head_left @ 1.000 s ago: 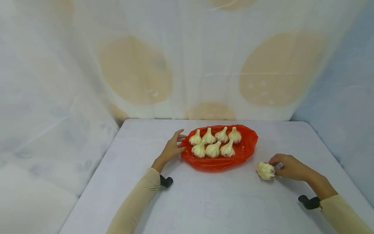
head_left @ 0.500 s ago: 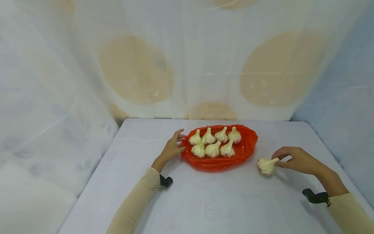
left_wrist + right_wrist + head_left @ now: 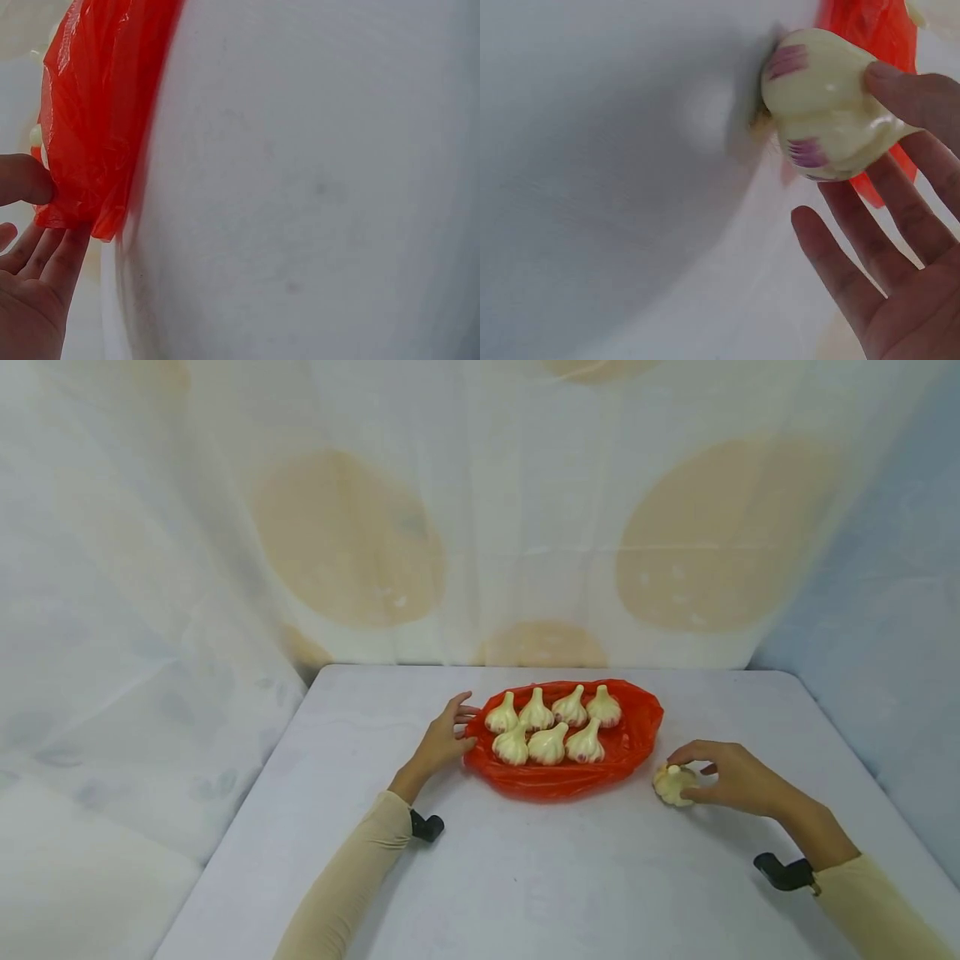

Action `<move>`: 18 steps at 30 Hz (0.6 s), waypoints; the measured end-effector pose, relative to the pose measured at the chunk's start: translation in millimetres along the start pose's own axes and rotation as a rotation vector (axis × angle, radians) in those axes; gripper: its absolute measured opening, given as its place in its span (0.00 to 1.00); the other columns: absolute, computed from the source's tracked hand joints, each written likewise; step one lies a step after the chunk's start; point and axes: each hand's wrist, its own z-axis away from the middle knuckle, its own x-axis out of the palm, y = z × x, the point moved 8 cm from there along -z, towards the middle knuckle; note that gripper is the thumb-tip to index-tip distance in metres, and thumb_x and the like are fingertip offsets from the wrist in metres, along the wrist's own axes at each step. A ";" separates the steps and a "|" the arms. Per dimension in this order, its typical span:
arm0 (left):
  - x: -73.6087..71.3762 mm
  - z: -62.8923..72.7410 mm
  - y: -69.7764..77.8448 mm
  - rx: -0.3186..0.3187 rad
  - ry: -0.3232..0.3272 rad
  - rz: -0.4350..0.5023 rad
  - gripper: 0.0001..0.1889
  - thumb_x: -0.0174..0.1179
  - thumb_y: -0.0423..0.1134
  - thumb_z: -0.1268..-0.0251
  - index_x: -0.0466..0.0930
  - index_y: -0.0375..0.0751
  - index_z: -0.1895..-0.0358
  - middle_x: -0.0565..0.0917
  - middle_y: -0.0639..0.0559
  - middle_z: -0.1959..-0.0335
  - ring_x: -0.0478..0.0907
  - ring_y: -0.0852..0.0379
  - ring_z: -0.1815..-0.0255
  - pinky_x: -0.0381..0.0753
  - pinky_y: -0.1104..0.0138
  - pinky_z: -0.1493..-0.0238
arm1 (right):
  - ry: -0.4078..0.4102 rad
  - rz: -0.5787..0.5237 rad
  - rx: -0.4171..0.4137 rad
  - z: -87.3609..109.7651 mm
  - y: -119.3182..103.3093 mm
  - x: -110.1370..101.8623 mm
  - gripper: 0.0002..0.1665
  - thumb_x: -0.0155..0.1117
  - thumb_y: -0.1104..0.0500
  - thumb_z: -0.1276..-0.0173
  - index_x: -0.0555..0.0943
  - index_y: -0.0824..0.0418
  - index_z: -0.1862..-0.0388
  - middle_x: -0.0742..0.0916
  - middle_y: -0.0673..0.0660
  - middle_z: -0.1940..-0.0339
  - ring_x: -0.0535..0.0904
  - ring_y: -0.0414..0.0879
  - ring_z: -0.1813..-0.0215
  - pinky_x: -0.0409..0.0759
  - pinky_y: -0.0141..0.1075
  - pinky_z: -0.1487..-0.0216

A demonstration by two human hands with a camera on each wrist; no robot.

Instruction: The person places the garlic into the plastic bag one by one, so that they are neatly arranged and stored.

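A red plastic bag (image 3: 551, 787), its mouth spread wide, lies at the back middle of the table with several garlic bulbs (image 3: 547, 745) in two rows inside. My left hand (image 3: 435, 743) holds the bag's left end; in the left wrist view the thumb (image 3: 24, 180) and fingers (image 3: 66, 259) lie on either side of the red film. To the right of the bag, my right hand (image 3: 738, 779) grips a single garlic bulb (image 3: 671, 787) between thumb and fingers, its stem pointing up. The right wrist view shows purple streaks on this bulb (image 3: 821, 112).
The white table (image 3: 570, 893) has its back edge against a pale curtain (image 3: 525, 527) with tan spots. Similar cloth hangs along the left and right sides. Black wrist cameras (image 3: 427, 827) jut from both forearms.
In my right hand the single garlic bulb has turned, from root side showing, through stem to the right, to stem up. The hand has shifted slightly left. My left hand and the bag stayed put.
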 end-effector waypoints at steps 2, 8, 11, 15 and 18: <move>1.1 -1.8 -6.1 -0.005 0.005 -0.004 0.42 0.61 0.23 0.43 0.55 0.47 0.25 0.76 0.47 0.39 0.74 0.50 0.39 0.77 0.59 0.41 | -0.012 -0.006 0.023 0.7 2.1 3.3 0.30 0.79 0.57 0.49 0.80 0.57 0.46 0.84 0.53 0.48 0.77 0.54 0.45 0.82 0.51 0.50; 1.9 -2.1 -6.0 0.003 0.009 -0.008 0.41 0.61 0.23 0.42 0.55 0.47 0.25 0.76 0.47 0.39 0.74 0.49 0.39 0.76 0.57 0.41 | 0.003 -0.001 0.051 1.7 8.3 10.4 0.35 0.79 0.61 0.50 0.77 0.59 0.42 0.82 0.56 0.45 0.76 0.56 0.44 0.83 0.48 0.51; 2.0 -2.0 -7.2 -0.012 0.004 -0.011 0.41 0.61 0.25 0.42 0.55 0.48 0.25 0.76 0.48 0.39 0.73 0.49 0.38 0.76 0.57 0.41 | 0.017 0.002 0.058 1.5 9.9 12.1 0.35 0.78 0.63 0.50 0.76 0.60 0.42 0.81 0.57 0.46 0.77 0.56 0.45 0.84 0.46 0.54; 2.6 -1.8 -7.2 -0.015 -0.001 -0.012 0.41 0.61 0.25 0.41 0.54 0.46 0.25 0.76 0.47 0.39 0.73 0.49 0.38 0.76 0.57 0.41 | 0.029 0.005 0.044 2.0 10.7 13.7 0.36 0.78 0.64 0.50 0.75 0.63 0.41 0.81 0.59 0.45 0.76 0.56 0.45 0.85 0.44 0.55; 2.6 -2.4 -6.9 -0.006 0.001 -0.012 0.41 0.61 0.24 0.42 0.54 0.45 0.25 0.76 0.46 0.39 0.73 0.48 0.38 0.76 0.57 0.40 | 0.040 0.004 0.029 2.2 10.4 14.7 0.37 0.79 0.63 0.51 0.75 0.63 0.41 0.81 0.58 0.46 0.76 0.55 0.45 0.85 0.45 0.54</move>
